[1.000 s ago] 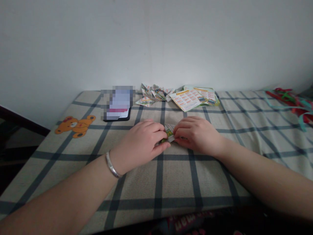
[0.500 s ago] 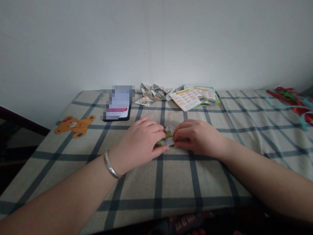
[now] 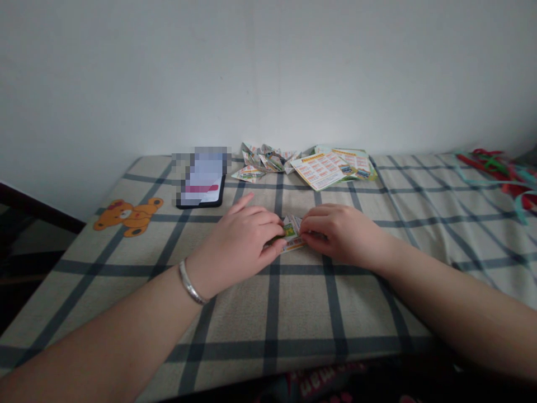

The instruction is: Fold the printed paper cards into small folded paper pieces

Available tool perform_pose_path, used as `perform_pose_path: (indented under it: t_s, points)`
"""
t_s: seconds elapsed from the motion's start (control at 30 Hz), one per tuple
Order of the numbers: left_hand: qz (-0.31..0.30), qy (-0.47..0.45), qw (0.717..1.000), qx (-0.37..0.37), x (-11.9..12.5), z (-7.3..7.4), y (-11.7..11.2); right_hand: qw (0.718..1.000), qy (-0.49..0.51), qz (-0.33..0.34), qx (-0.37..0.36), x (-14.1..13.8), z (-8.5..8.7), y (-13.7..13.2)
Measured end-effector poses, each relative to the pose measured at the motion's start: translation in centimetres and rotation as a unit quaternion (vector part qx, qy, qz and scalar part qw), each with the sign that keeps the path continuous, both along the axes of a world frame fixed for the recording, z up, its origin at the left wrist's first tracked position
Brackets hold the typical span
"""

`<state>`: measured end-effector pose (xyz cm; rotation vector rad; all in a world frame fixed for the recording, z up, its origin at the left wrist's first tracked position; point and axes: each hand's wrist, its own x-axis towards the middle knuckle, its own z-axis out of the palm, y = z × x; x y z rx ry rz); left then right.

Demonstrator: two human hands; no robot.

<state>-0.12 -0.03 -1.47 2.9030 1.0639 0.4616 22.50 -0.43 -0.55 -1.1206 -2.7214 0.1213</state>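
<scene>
A small folded piece of printed paper (image 3: 292, 232) lies on the checked cloth in front of me, its top coming to a point. My left hand (image 3: 251, 235) pinches its left side between thumb and fingers, with one finger lifted away. The right side is gripped by my right hand (image 3: 335, 232), whose fingers are curled down onto it. Both hands rest low over the cloth, and their fingers cover the paper's outer edges. A silver bangle (image 3: 192, 282) circles my left wrist.
Near the wall stand several folded paper pieces (image 3: 271, 158), beside flat printed sheets (image 3: 323, 169). A phone (image 3: 203, 179) with a blurred screen lies back left, close to an orange bear picture (image 3: 129, 216). Coloured ribbons (image 3: 499, 168) lie at the far right of the checked cloth (image 3: 235, 330).
The fingers have shifted slightly on the paper, and more of its printed lower edge shows now. My left thumb has drawn in, and one left finger points up more.
</scene>
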Motion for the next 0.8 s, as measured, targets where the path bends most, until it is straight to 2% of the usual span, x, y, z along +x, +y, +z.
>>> perform_pose_path:
  t_s: [0.2,0.47,0.8]
  points:
    - [0.004,-0.017,1.0,0.012,0.26,-0.25,0.21,1.0,0.02,-0.01,0.013,-0.57,-0.42,0.05]
    - [0.028,-0.027,0.999,0.023,0.65,-0.75,0.38,0.997,0.075,-0.025,-0.016,-0.69,-0.63,0.41]
    - [0.019,-0.041,0.999,0.026,0.76,-0.81,0.66,0.997,0.06,-0.052,-0.011,-1.05,-1.03,0.79]
